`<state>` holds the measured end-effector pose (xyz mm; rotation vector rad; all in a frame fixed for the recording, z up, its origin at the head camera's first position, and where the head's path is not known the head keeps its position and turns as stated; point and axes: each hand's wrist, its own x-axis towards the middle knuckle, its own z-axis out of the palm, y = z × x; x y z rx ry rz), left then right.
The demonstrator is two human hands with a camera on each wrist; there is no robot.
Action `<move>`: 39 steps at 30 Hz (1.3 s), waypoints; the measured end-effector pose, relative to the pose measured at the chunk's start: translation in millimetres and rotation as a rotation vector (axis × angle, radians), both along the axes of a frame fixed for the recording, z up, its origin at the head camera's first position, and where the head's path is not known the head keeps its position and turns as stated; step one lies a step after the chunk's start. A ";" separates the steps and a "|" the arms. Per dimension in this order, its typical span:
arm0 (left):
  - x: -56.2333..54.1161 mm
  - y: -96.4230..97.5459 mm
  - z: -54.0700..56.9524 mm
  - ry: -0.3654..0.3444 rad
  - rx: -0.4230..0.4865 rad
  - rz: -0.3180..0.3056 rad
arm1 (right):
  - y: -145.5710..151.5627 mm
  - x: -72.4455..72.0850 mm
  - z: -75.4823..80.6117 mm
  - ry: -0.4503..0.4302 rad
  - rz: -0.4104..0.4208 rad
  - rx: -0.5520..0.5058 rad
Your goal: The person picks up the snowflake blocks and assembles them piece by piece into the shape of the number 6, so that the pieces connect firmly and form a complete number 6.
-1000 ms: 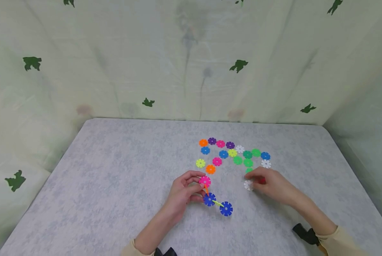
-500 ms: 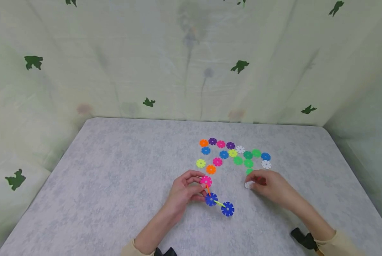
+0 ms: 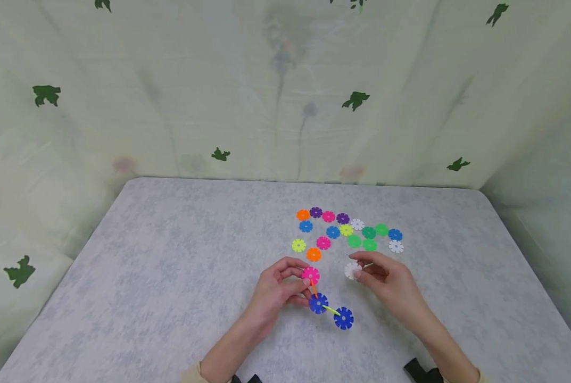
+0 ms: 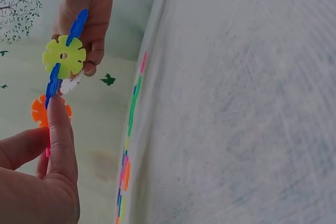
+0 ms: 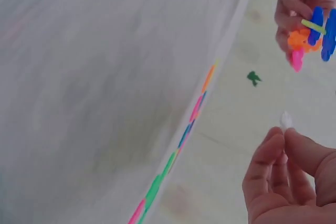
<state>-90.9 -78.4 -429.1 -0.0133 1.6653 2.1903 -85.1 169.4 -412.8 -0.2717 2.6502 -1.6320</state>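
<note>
My left hand [image 3: 280,284] pinches a chain of slotted plastic snowflake discs above the table. A pink disc [image 3: 311,274] is at the finger end, then an orange disc [image 4: 40,112], a blue disc [image 3: 316,304], a yellow disc [image 4: 68,65] and a second blue disc [image 3: 344,319] at the free end. Neighbouring discs sit crosswise in each other's slots. To the right, a white snowflake disc [image 3: 351,270] is pinched between thumb and fingertips of my right hand [image 3: 389,282]. It is apart from the chain.
Several loose discs lie flat beyond my hands, among them an orange disc [image 3: 313,255], a yellow disc [image 3: 298,245], a green disc [image 3: 369,244] and another white disc [image 3: 396,246]. The grey table [image 3: 180,255] meets a pale curtain [image 3: 194,96] at the back.
My right hand has lifted the white disc off the table and carried it left towards the chain. The left hand and its chain have shifted only slightly.
</note>
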 end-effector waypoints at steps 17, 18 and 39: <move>5.2 1.5 3.4 -0.008 -0.012 -0.069 | -32.1 6.1 -0.9 0.041 -0.032 -0.086; 5.4 1.8 3.3 -0.006 -0.007 -0.080 | -33.0 6.7 -0.6 0.035 -0.027 -0.082; 5.1 1.7 5.4 -0.052 -0.016 -0.161 | -38.3 7.8 2.5 -0.105 0.044 -0.163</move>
